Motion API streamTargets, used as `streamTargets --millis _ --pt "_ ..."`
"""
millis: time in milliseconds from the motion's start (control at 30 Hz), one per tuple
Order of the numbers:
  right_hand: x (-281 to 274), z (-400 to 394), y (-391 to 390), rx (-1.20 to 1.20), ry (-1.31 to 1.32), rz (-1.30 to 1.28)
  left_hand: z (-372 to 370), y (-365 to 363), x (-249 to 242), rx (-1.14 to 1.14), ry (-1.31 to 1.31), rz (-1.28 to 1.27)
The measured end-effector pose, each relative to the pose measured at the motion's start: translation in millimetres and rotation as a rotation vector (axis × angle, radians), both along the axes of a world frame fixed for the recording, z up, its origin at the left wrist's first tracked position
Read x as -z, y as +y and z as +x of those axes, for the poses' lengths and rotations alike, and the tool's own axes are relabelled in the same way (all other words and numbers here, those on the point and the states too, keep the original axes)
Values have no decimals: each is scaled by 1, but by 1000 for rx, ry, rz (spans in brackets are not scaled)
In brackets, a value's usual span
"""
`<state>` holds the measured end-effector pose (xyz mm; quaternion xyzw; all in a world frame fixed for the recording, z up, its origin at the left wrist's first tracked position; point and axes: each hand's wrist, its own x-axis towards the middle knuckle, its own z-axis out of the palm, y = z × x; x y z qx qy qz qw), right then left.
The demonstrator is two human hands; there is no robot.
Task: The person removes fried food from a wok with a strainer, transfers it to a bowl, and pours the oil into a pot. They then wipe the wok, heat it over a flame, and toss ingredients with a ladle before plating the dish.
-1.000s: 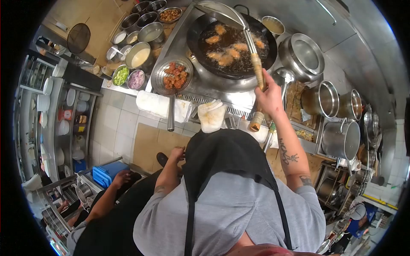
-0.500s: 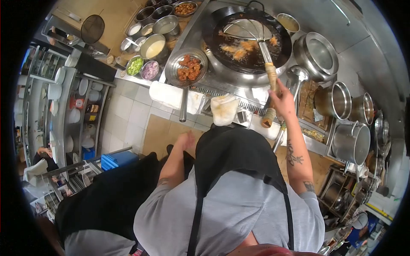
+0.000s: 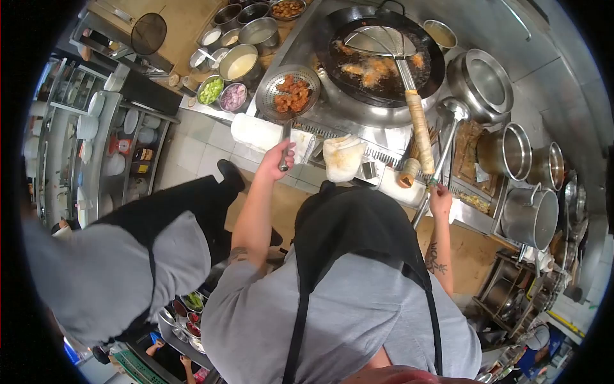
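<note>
My left hand point(image 3: 277, 160) is closed around the handle of a perforated skimmer point(image 3: 265, 95), whose bowl carries reddish-brown fried pieces point(image 3: 293, 93). On the right, my right hand point(image 3: 440, 200) has its fingers closed at the handle of a ladle point(image 3: 458, 109), which lies on the stove edge. Left of that hand, a mesh strainer point(image 3: 419, 131) with a long wrapped handle rests across the black wok point(image 3: 332, 25). In the wok's oil, orange pieces point(image 3: 371, 73) bubble. A folded cloth point(image 3: 343, 158) lies at the stove's front edge, between my hands.
Bowls of chopped green vegetable point(image 3: 210, 91), chopped onion point(image 3: 233, 97) and pale liquid point(image 3: 242, 64) stand left of the skimmer. Metal pots point(image 3: 527, 214) line the right side. Another person point(image 3: 128, 256) in a dark apron stands close on my left.
My left hand has risen and taken hold of the skimmer's handle. My right hand has left the strainer's handle and moved down to the ladle. The other person has shifted beside me.
</note>
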<state>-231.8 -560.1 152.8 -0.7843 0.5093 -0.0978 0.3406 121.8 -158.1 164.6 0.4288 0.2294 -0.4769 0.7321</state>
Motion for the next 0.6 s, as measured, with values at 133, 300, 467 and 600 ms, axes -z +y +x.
streamTargets --millis 133,300,467,600 --pt "13 -17 5 68 8 -25 -5 -3 -20 -34 -69 36" --pt "16 -41 10 58 -21 30 -44 2 -60 -56 -177 48" --pt "23 -38 8 66 -102 48 -38 1 -52 -33 -129 43" --pt "14 -22 7 31 -103 98 -4 -15 -55 -79 -146 19"
